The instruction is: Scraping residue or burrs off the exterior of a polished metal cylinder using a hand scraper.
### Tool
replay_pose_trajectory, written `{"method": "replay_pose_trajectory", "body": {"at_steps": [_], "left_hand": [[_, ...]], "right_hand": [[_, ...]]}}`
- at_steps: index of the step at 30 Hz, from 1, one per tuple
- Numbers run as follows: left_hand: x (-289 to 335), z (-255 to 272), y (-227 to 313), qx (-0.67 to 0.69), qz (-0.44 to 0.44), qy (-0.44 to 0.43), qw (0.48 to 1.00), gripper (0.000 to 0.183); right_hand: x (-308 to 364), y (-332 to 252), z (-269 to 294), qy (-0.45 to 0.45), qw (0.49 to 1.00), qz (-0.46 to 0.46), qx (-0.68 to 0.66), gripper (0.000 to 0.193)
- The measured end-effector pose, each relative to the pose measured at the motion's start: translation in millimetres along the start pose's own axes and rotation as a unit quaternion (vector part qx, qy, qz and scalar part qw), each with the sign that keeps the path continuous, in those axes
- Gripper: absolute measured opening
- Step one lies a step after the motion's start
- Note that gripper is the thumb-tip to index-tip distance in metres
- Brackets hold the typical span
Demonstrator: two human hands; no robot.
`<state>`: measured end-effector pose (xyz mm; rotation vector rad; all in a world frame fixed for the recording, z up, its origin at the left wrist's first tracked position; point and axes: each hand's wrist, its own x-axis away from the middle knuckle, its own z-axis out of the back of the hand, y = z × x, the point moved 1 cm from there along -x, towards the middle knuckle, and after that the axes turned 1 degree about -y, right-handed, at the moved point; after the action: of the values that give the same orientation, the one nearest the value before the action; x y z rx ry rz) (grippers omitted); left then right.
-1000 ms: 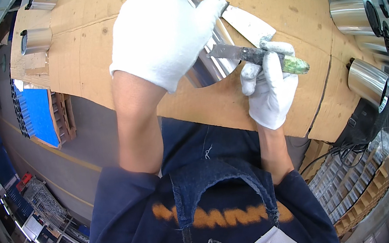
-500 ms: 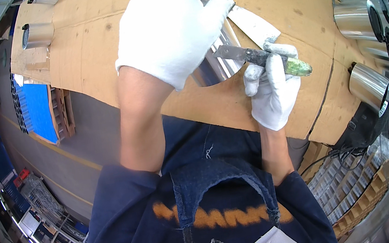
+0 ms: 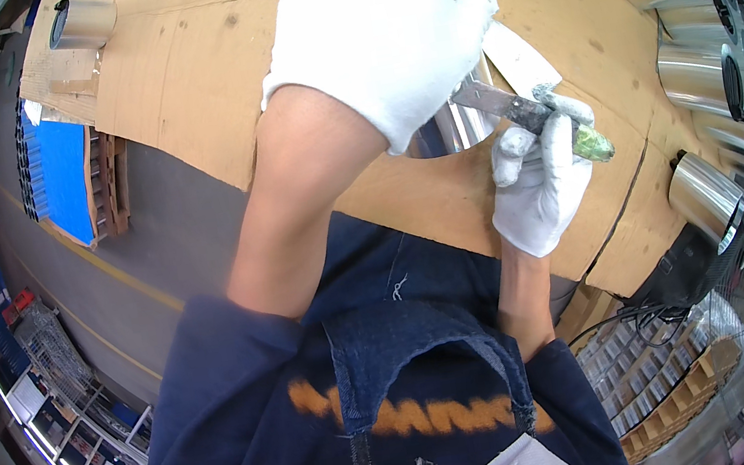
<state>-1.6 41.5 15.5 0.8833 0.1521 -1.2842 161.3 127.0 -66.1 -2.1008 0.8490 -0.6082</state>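
Note:
My left hand (image 3: pixel 370 35), in a white glove, lies closed over a shiny metal cylinder (image 3: pixel 466 125) on the cardboard-covered table. Most of its fingers are hidden behind the back of the hand; its thumb reaches to the right. In my gloved right hand (image 3: pixel 538 184) is a short flat-bladed knife (image 3: pixel 522 112) with a dark wrapped grip and a green end. The blade points left, close to the cylinder; contact cannot be made out. A flat white strip (image 3: pixel 521 61) runs between the left thumb and the right fingers, its kind unclear.
Brown cardboard (image 3: pixel 188 96) covers the table. Several shiny cylinders (image 3: pixel 695 73) stand along the right side, and one lies near the right edge (image 3: pixel 705 192). Another cylinder (image 3: pixel 86 23) is at the far left. A crate of stacked pieces (image 3: pixel 668 381) sits low right, beside black cables.
My left hand has moved right with the cylinder, closer to my right hand. The knife has shifted slightly right and down, and its blade now overlaps the cylinder's edge in view.

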Motion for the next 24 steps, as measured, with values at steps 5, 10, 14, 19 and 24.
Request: {"method": "replay_pose_trajectory", "body": {"at_steps": [5, 10, 14, 19, 24], "left_hand": [[1, 1, -3, -0.008, -0.054, 0.047, 0.997, 0.009], [5, 4, -1, 0.052, 0.097, -0.006, 0.994, 0.012], [3, 3, 5, 0.011, 0.098, 0.004, 0.995, 0.012], [3, 7, 5, 0.053, 0.125, 0.000, 0.991, 0.012], [9, -1, -4, 0.104, 0.074, 0.036, 0.991, 0.012]], "right_hand": [[-2, -1, -5, -0.002, 1.000, 0.002, 0.009, 0.018], [0, 0, -8, -0.010, 1.000, 0.009, 0.002, 0.018], [1, -2, -10, 0.038, 0.999, 0.015, 0.007, 0.017], [2, 0, -8, -0.009, 0.999, 0.018, 0.036, 0.017], [1, -2, -11, 0.022, 1.000, 0.004, 0.012, 0.018]]}}
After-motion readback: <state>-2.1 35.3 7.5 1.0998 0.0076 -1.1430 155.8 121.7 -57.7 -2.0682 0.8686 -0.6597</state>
